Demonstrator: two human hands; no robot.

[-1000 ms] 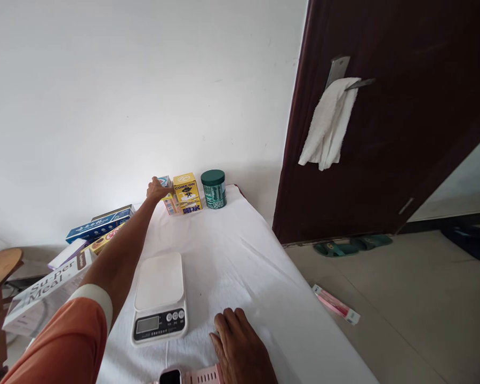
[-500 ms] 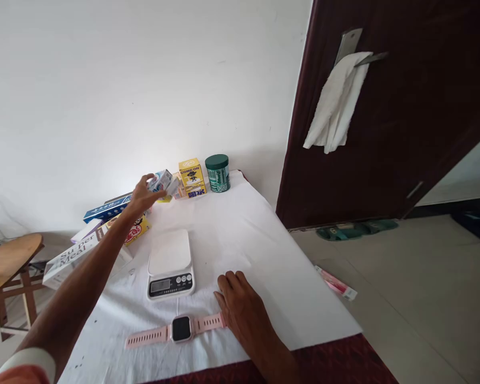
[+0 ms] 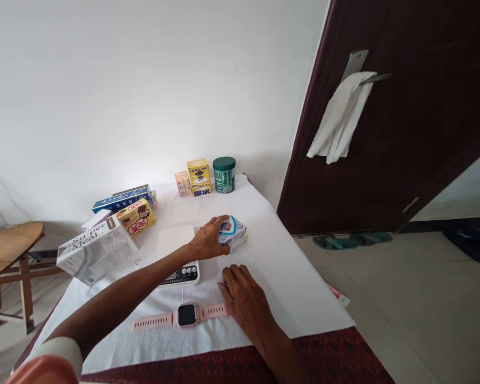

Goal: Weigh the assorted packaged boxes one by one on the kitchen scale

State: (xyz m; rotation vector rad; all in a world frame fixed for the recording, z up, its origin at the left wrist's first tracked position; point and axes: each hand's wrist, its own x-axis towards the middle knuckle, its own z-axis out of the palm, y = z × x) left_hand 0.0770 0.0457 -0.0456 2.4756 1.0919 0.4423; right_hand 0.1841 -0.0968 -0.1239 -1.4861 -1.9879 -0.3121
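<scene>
My left hand (image 3: 208,240) grips a small white-and-blue box (image 3: 233,232), holding it just above the white cloth to the right of a white kitchen scale (image 3: 176,253). My forearm crosses over the scale's front. My right hand (image 3: 242,293) lies flat on the cloth with its fingers spread, touching the right strap end of a pink smartwatch (image 3: 182,316) laid out in front of the scale.
At the table's far end stand a yellow box (image 3: 199,177), a small orange box (image 3: 182,183) and a green-lidded jar (image 3: 224,174). Larger boxes (image 3: 104,234) pile up at the left. A wooden stool (image 3: 6,250) is left; a dark door (image 3: 404,106) with a towel is right.
My left hand lifted the white-and-blue box from beside the yellow box at the far end and brought it back and right, down next to the scale. The right hand stayed put.
</scene>
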